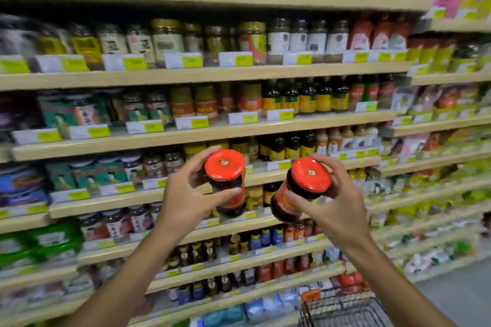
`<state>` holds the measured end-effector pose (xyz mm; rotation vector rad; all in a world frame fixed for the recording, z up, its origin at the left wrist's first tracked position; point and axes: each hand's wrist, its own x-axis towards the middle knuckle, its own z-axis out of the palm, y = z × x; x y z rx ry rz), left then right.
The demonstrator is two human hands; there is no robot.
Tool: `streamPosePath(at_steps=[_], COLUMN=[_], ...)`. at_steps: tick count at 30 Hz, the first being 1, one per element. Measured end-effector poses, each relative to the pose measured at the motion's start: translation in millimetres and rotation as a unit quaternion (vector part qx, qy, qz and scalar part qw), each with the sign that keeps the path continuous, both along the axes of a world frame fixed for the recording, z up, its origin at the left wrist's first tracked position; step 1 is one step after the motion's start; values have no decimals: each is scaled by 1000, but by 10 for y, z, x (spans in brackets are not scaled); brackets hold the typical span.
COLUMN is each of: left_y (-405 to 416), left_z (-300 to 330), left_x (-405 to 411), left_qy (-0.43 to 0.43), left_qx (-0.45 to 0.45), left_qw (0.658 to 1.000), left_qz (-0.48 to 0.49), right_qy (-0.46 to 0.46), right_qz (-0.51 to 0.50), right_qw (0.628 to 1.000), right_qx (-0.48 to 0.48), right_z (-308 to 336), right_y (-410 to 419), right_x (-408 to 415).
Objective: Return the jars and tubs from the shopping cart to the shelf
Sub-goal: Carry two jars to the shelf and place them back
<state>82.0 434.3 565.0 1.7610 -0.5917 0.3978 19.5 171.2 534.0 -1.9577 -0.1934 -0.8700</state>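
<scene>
Two jars carried toward the shelving. The left hand (pixel 183 195) has its grip clamped around the left jar (pixel 227 183), thumb across the label and fingers behind; the right hand (pixel 336 202) has its grip clamped around the right jar (pixel 297 190), which tilts with its red lid toward the camera. Both jars are held in the air in front of the shelf (pixel 202 191), not yet set down, and stand near each other without touching. The shopping cart (pixel 342 310) sits low at the right. Likely hazards, as judged from this view: the jars look like glass, so knocking them together or against the shelf edge could crack one; the tilted right jar could slip through the fingers; the rows look tightly stocked, so pushing a jar in could topple neighbouring bottles; with both hands full, neither is free to steady anything
</scene>
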Motion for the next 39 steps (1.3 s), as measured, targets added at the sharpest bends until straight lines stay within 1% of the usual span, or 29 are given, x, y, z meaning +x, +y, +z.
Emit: streamPosePath(at_steps=[7, 13, 18, 26, 33, 37, 39], left_y=[1552, 2848, 3775, 4975, 5853, 6354, 6616], left_z=[82, 144, 181, 134, 139, 164, 174], left_x=[-287, -640, -924, -1382, -1716, -1797, -1792], left_qy=[-26, -45, -51, -45, -49, -60, -62], left_qx=[-15, -2, 3, 7, -5, 1, -2], left_qw=[991, 976, 964, 942, 911, 889, 884], left_qz=[130, 212, 263, 332, 408, 454, 463], right_qy=[2, 4, -6, -7, -14, -22, -28], right_qz=[126, 204, 263, 334, 411, 445, 455], right_qw=[992, 979, 965, 942, 911, 894, 889], right_qx=[-20, -9, -7, -32, -40, -41, -41], right_z=[197, 300, 323, 370, 475, 484, 481], right_y=[1496, 2876, 3920, 5272, 6357, 7005, 7334], right_x=[416, 614, 582, 504, 552, 631, 707])
